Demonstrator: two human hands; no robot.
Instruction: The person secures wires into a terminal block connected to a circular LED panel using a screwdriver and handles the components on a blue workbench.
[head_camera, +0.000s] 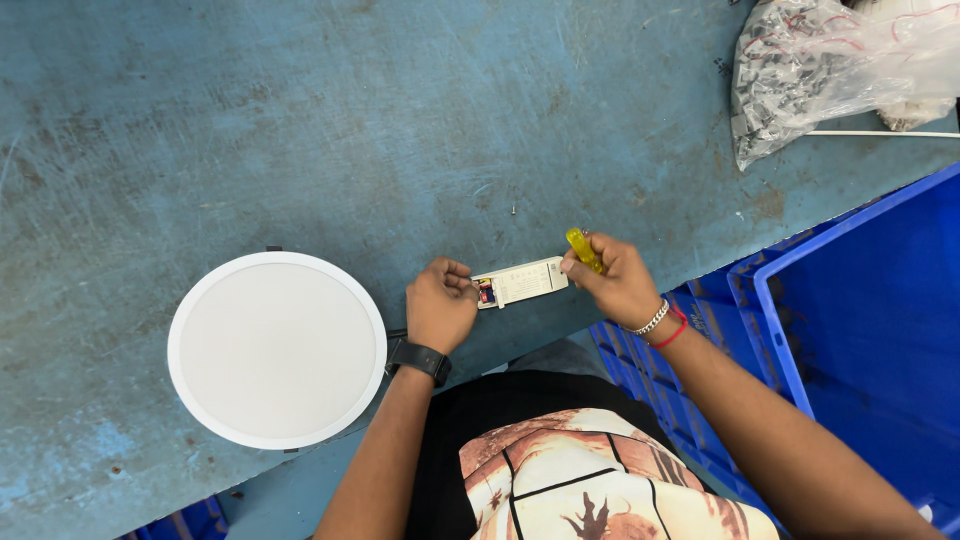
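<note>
— White driver box (521, 282), small, oblong, lying flat near the worktop (300, 130) front edge. I've got both hands on it.
— Left hand (440, 305)?
— Curled shut, fingertips pinching the box's left end, where red and dark parts show at the opening. Black watch (420, 359) on that wrist.
— Right hand (618, 280)?
— Closed around a yellow-handled screwdriver (584, 250), handle poking up from the fist, and the hand touches the box's right end. Can't see the tip. Silver and red bracelets (662, 325) at the wrist.
— What's beside it?
— Round white panel light (277, 349), face up, left of my left hand, near the worktop edge. Blue plastic crates (870, 320) on the right, below worktop level.
— Further out?
— One tiny screw (514, 210) loose on the scuffed blue worktop, just beyond the box. Far right corner: clear plastic bag (830, 70) of small dark parts.
</note>
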